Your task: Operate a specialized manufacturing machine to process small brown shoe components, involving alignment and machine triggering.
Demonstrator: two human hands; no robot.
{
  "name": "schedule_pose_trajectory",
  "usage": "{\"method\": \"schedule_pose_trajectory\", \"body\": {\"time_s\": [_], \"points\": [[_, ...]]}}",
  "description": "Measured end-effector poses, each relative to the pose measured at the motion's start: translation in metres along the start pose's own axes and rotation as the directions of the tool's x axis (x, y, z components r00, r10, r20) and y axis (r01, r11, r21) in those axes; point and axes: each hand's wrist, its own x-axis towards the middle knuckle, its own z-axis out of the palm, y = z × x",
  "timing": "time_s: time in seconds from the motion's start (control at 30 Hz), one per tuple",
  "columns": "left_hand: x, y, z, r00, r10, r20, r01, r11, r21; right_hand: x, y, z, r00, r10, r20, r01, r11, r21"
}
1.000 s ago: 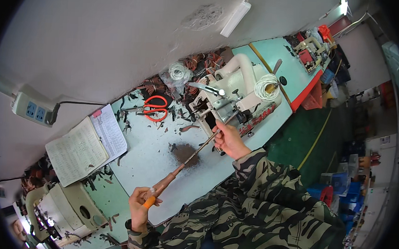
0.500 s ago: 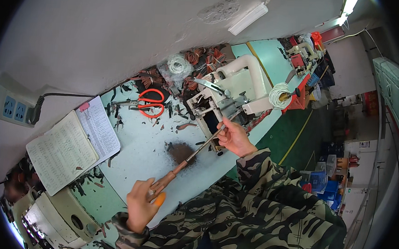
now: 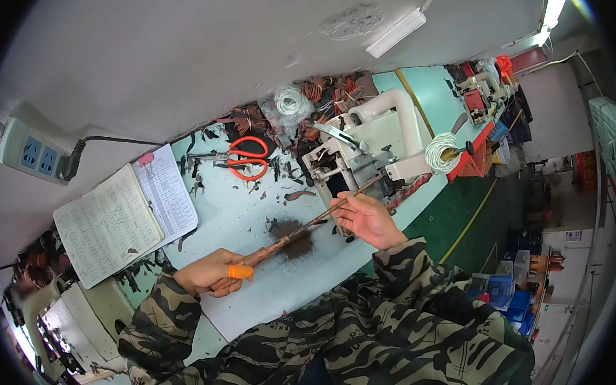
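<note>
Brown strip [image 3: 281, 243] is being gripped by curled fingers of the left hand [image 3: 215, 273] and pinched by the right hand [image 3: 368, 219] — twisting is perhaps being risked by uneven pulling.

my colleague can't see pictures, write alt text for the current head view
A left hand with an orange finger cover grips a long brown strip, while the right hand holds it farther along, near a cream machine on a pale table. Red-handled scissors and a notebook are to the left.
</note>
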Motion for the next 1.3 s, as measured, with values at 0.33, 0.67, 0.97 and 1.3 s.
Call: {"method": "schedule_pose_trajectory", "body": {"time_s": [0.33, 0.67, 0.97, 1.3], "points": [[-0.029, -0.007, -0.003, 0.837, 0.426, -0.344, -0.455, 0.890, -0.004, 0.007, -0.013, 0.024, 0.995, -0.088, -0.041, 0.092, 0.990, 0.106], [-0.018, -0.036, -0.003, 0.858, 0.348, -0.379, -0.361, 0.932, 0.037, 0.012, -0.007, 0.005, 0.996, -0.087, -0.030, 0.087, 0.996, -0.002], [0.019, -0.098, -0.005, 0.441, 0.759, -0.479, 0.414, 0.301, 0.859, -0.034, -0.027, -0.051, 0.892, -0.417, -0.176, 0.193, 0.702, -0.686], [0.213, 0.095, 0.140, 0.519, 0.796, -0.313, -0.539, 0.589, 0.602, -0.025, -0.115, -0.076, 0.786, -0.547, 0.289, 0.415, 0.121, -0.902]]}}
